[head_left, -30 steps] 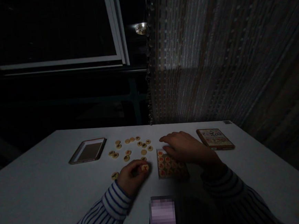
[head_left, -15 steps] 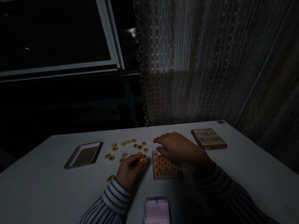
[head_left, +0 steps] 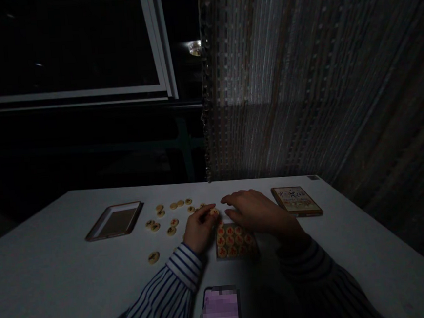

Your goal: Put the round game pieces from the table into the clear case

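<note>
My left hand (head_left: 199, 227) pinches a round Chinese chess piece (head_left: 214, 211) between thumb and fingertips, close to the far left corner of a shallow box (head_left: 238, 258). Rows of pieces with red characters (head_left: 230, 241) lie flat in that box. Over its far right part hovers my right hand (head_left: 254, 208), fingers stretched and thumb apart, with nothing visible in it; it hides some of the box. Loose chess pieces, several with black characters (head_left: 171, 231), are scattered left of my left hand. One of these, a piece with a red mark (head_left: 174, 222), lies among them.
An open tray-like lid (head_left: 119, 221) lies at the left of the white table (head_left: 67, 278). A closed box with printed artwork (head_left: 298, 200) sits at the right. At the near edge is a phone-shaped thing (head_left: 220, 311), blurred out. Beyond hangs a string curtain (head_left: 264, 76).
My left hand has moved right and away from me, carrying the chess piece to the box's far left corner. My right hand stays nearly in place, over the box.
</note>
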`<state>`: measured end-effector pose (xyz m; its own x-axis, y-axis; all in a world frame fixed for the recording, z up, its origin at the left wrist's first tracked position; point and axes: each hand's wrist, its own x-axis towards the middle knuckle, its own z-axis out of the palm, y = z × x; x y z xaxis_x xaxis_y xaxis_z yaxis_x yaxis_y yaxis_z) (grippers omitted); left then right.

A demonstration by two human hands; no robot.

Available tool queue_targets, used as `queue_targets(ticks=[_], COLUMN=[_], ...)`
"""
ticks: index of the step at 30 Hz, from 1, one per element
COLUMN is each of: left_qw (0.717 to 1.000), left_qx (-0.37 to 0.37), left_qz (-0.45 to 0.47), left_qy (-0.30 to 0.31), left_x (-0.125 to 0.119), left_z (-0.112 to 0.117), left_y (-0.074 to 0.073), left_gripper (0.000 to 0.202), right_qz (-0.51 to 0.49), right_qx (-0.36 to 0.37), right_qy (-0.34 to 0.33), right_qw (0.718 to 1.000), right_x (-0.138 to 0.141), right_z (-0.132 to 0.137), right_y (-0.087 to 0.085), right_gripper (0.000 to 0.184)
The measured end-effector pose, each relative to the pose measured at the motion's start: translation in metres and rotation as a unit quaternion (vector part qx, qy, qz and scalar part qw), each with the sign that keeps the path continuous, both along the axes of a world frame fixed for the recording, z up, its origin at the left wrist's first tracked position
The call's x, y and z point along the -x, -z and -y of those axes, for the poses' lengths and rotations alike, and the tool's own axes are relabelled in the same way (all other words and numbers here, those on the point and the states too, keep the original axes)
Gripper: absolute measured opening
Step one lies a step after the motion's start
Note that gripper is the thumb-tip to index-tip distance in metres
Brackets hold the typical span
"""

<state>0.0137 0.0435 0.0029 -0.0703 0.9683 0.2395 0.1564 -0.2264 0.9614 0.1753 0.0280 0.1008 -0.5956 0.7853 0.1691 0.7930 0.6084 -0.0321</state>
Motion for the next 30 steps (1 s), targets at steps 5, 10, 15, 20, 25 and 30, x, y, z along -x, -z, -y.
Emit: queue_targets(ticks=[5,10,15,20,25,30], left_qw=[0.998,0.997,0.995,0.997,0.997,0.997], left_qx=[-0.016,-0.045,-0.058,-0.041,-0.032,-0.029], left_qz=[0.035,-0.009,-0.049,-0.020,-0.013,0.005], left_qy=[-0.058,-0.061,-0.069,-0.067,-0.068,-0.073], left_x=[-0.004,-0.005,-0.004,-0.004,-0.004,-0.003], left_z=[-0.002,0.000,0.004,0.005,0.004,0.003], left_y=[0.014,0.021,0.027,0.025,0.025,0.026], left_gripper=[0.035,0.027,0.028,0.029,0.028,0.029], right_qz=[0.010,0.027,0.048,0.057,0.063,0.062], right_qx=[0.008,0.011,0.018,0.018,0.026,0.028], right_qy=[0.005,0.012,0.011,0.011,0.010,0.007], right_qw=[1.000,0.999,0.999,0.998,0.998,0.998], right_x=[0.000,0.001,0.004,0.004,0.005,0.007], right_z=[-0.004,-0.009,-0.011,-0.013,-0.014,-0.014], right_y=[0.002,0.008,0.014,0.017,0.019,0.021], right_gripper=[0.036,0.036,0.034,0.033,0.034,0.034])
